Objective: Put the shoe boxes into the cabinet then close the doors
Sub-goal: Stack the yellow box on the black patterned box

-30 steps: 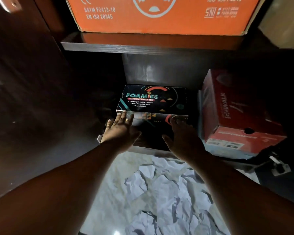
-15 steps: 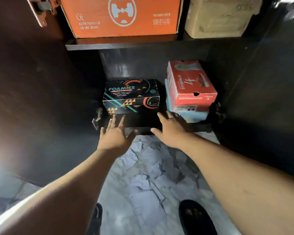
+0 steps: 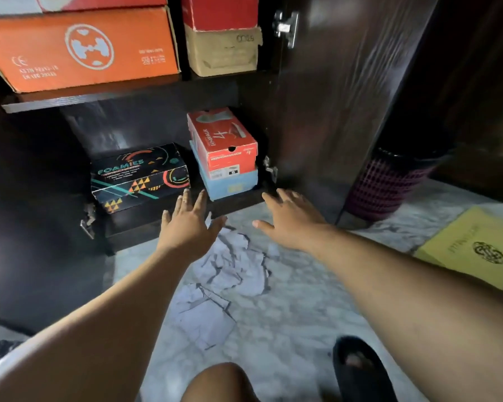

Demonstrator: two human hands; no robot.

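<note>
A black Foamies shoe box (image 3: 140,175) lies on the bottom shelf (image 3: 235,200) of the dark cabinet. To its right a red shoe box (image 3: 222,143) sits on a light blue one (image 3: 230,185). An orange box (image 3: 79,50), a tan box (image 3: 221,52) and a red box (image 3: 218,10) stand on the upper shelf (image 3: 70,98). My left hand (image 3: 188,227) hovers with spread fingers just in front of the Foamies box, holding nothing. My right hand (image 3: 291,219) is spread above the floor near the foot of the open right door (image 3: 331,111).
The left door (image 3: 21,213) stands open too. A dark red mesh bin (image 3: 386,184) sits beyond the right door, and a yellow box (image 3: 476,248) lies on the marble floor (image 3: 244,285) at right. My knee (image 3: 218,384) and a black sandal (image 3: 360,369) are at the bottom.
Both hands have left the Foamies box and pulled back out of the cabinet, drifting right. The camera has backed away, bringing the right door, bin and yellow box into sight.
</note>
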